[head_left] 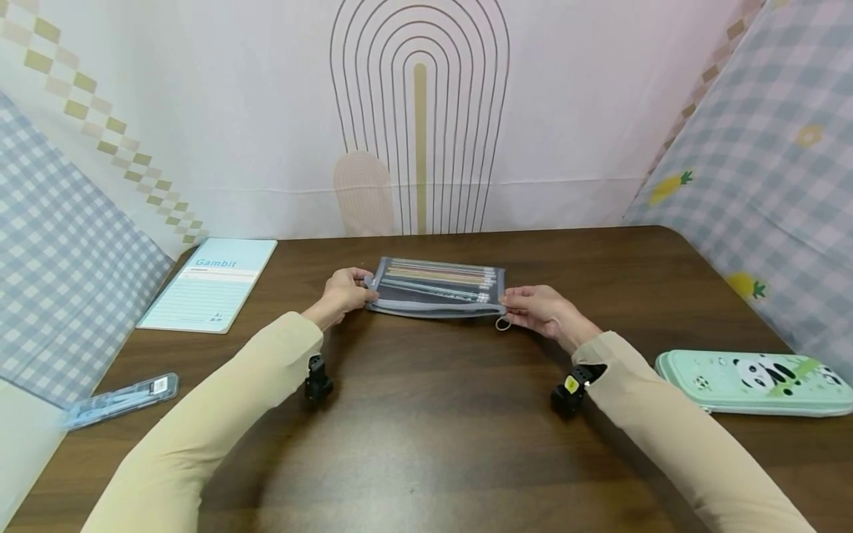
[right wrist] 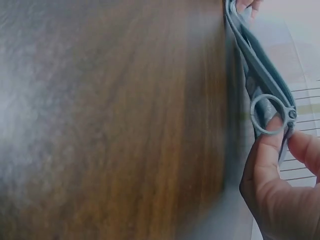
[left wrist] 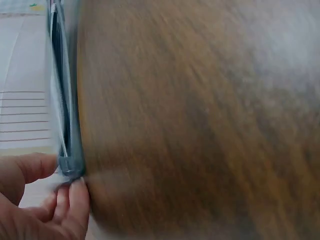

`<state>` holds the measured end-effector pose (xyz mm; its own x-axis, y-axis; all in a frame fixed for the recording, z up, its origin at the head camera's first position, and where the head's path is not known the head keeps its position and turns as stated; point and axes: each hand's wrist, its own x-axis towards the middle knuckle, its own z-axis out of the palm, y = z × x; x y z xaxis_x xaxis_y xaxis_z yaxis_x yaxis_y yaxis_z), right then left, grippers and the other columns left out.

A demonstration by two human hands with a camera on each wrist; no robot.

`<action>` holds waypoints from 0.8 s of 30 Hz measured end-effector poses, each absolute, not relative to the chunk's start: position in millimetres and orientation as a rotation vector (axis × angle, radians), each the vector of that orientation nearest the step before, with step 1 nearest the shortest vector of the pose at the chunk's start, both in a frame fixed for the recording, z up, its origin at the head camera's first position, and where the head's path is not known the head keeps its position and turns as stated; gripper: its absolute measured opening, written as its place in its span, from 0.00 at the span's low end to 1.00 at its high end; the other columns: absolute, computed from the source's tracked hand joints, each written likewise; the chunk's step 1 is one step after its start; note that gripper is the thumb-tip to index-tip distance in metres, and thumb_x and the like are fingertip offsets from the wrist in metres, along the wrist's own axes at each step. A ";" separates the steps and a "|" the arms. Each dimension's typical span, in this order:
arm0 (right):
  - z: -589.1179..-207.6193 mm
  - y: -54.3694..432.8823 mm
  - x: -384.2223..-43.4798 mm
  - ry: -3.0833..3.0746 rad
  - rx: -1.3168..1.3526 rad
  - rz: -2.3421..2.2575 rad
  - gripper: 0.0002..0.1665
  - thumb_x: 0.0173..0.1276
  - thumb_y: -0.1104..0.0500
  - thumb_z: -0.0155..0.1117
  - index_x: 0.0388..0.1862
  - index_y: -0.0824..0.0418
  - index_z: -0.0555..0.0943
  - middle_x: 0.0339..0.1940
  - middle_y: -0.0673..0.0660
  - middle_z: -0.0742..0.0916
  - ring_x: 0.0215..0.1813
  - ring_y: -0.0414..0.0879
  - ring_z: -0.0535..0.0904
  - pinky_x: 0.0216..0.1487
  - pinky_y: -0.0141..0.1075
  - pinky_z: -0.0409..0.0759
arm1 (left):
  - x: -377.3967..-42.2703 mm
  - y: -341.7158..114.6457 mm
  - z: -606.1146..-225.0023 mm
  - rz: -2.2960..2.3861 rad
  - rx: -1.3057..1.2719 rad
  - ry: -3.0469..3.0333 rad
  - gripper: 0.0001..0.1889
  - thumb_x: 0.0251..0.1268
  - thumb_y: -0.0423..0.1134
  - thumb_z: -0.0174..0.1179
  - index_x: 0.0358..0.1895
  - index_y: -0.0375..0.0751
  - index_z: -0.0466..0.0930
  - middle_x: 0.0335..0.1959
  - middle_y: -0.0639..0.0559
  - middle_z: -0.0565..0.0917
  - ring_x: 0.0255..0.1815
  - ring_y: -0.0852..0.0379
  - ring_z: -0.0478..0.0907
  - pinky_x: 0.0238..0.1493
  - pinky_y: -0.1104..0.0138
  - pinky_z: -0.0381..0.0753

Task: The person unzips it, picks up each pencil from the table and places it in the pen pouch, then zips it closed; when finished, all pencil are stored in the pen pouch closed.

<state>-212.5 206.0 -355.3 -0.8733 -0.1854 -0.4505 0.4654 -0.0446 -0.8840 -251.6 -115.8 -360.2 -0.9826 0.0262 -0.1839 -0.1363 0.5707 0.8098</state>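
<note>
A grey zip pouch with a see-through side is held up at the far middle of the table, and several pencils show through it. My left hand pinches its left end between thumb and fingers. At the other end my right hand pinches the corner by the zip's ring pull. The zip edge faces me; in the left wrist view the two zip tracks stand apart along part of their length. Some fingers of each hand are hidden behind the pouch.
On the brown table, a pale blue notebook lies at the back left. Nearer, a flat clear-blue packet lies at the left edge. A mint panda pencil case sits at the right, beyond my right forearm. Cloth hangs behind and at both sides.
</note>
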 end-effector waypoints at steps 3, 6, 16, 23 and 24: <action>-354.9 206.2 -212.3 1.792 0.309 -1.978 0.09 0.69 0.69 0.52 0.47 0.66 0.67 0.25 0.48 0.80 0.26 0.35 0.77 0.31 0.24 0.80 | -250.0 -110.9 -356.8 1.308 0.023 2.843 0.23 0.54 0.32 0.63 0.56 0.33 0.75 0.51 0.38 0.78 0.50 0.47 0.74 0.54 0.60 0.74; -354.0 207.7 -211.4 1.795 0.313 -1.969 0.12 0.69 0.69 0.52 0.50 0.67 0.67 0.26 0.48 0.81 0.27 0.35 0.78 0.31 0.24 0.80 | -241.3 -93.4 -350.2 1.376 0.176 2.941 0.18 0.55 0.33 0.64 0.51 0.34 0.78 0.48 0.38 0.79 0.49 0.46 0.76 0.54 0.58 0.75; -352.6 203.8 -210.5 1.771 0.335 -2.007 0.12 0.69 0.69 0.53 0.50 0.67 0.67 0.27 0.49 0.81 0.28 0.36 0.79 0.32 0.25 0.81 | -184.7 0.6 -355.4 1.623 0.370 2.287 0.06 0.58 0.31 0.64 0.37 0.33 0.80 0.34 0.42 0.85 0.32 0.51 0.84 0.33 0.69 0.84; -354.1 202.1 -207.6 1.797 0.362 -1.981 0.11 0.71 0.67 0.52 0.50 0.65 0.67 0.28 0.49 0.81 0.28 0.35 0.79 0.33 0.24 0.81 | -173.7 30.3 -368.3 1.773 0.169 2.056 0.07 0.61 0.30 0.61 0.39 0.29 0.80 0.35 0.37 0.84 0.33 0.52 0.84 0.35 0.67 0.85; -354.1 202.2 -207.5 1.802 0.361 -1.978 0.11 0.71 0.67 0.52 0.50 0.65 0.67 0.28 0.49 0.80 0.28 0.34 0.79 0.33 0.24 0.81 | -172.8 33.0 -368.3 1.785 0.153 2.045 0.07 0.61 0.30 0.61 0.39 0.29 0.80 0.35 0.38 0.84 0.32 0.53 0.84 0.35 0.68 0.85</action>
